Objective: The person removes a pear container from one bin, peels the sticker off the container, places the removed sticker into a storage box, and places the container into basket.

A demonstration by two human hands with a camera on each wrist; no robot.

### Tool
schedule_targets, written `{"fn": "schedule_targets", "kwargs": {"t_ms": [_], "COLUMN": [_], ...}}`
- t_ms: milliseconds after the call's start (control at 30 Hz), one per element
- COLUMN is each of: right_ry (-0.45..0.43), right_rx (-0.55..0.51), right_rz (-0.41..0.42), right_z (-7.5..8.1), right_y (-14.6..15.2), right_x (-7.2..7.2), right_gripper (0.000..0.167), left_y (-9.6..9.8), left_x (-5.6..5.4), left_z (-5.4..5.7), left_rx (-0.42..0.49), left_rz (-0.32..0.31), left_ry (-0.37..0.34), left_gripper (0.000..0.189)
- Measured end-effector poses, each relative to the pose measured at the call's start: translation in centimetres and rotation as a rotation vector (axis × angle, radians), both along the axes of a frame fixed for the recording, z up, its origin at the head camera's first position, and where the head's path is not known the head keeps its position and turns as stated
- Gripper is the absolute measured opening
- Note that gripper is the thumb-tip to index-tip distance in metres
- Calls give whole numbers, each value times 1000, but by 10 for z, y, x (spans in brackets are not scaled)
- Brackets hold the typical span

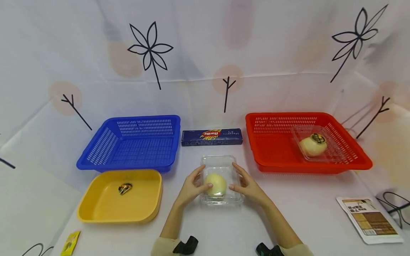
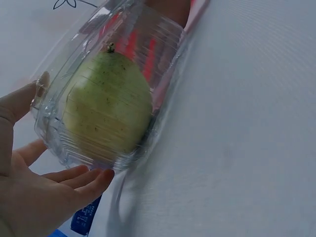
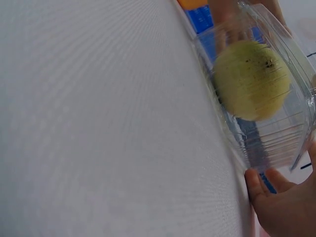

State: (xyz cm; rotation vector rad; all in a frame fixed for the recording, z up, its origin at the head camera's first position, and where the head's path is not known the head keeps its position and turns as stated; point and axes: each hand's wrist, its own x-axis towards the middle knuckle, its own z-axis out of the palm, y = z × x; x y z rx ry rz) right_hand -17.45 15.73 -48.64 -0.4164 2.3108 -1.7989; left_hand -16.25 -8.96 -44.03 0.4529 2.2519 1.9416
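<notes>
Left hand and right hand are gripping a clear plastic fruit box, still outside the red plastic basket holding another.

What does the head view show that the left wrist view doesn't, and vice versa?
Head only: the yellow tray with a small gold-and-black item in it, the yellow packet, the brown-and-white pouch, and a second fruit with a dark sticker, in the red basket.

Left wrist only: the dark stem on the pale fruit between the hands.

Both: that fruit, its clear plastic container, the left hand and the Barilla spaghetti box, just partly visible at the wrist. Red and blue patches there are probably the baskets.
</notes>
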Motion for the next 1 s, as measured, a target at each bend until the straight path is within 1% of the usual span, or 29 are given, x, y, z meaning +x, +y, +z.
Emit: {"fn": "schedule_targets", "kwargs": {"t_ms": [67, 167, 233, 300, 400, 433, 567, 633, 767, 867, 900, 933, 1000], "right_ry": [-2, -2, 7, 21, 29, 29, 11, 11, 18, 30, 36, 37, 39], "right_rx": [-2, -15, -23, -29, -19, -16, 3, 12, 31, 46, 56, 60, 68], "right_rz": [-2, -6, -15, -28, -64, -75, -127, -149, -178, -185, -186, -185, -178], "right_z": [1, 1, 0, -2, -2, -2, 0, 1, 3, 3, 3, 4, 6], "right_y": [0, 0, 0, -1, -4, -5, -8, -9, -10, -9, -8, -8, -7], "right_x": [0, 1, 1, 3, 7, 9, 14, 16, 20, 23, 24, 25, 27], "right_gripper": [82, 81, 80, 78, 75, 73, 70, 69, 67, 64, 64, 64, 64], "left_y": [2, 3, 2, 1, 0, 0, 0, 1, 2, 1, 1, 0, -1], "left_x": [0, 0, -3, -3, -7, -7, -4, -1, 8, 15, 16, 16, 15], "left_z": [-5, -7, -16, -19, -34, -35, -35, -32, -17, -5, -4, -5, -10], "left_rx": [-21, -17, -22, -18, -25, -24, -22, -29, 3, 5, -3, -18, -40], "left_rz": [-7, -11, -4, -1, 20, 27, 59, 75, 105, 130, 138, 147, 155], "left_ry": [23, 18, 23, -1, 10, 11, 22, 27, 25, 38, 43, 43, 35], "left_gripper": [71, 73, 74, 74, 75, 74, 71, 68, 64, 61, 60, 60, 60]}}
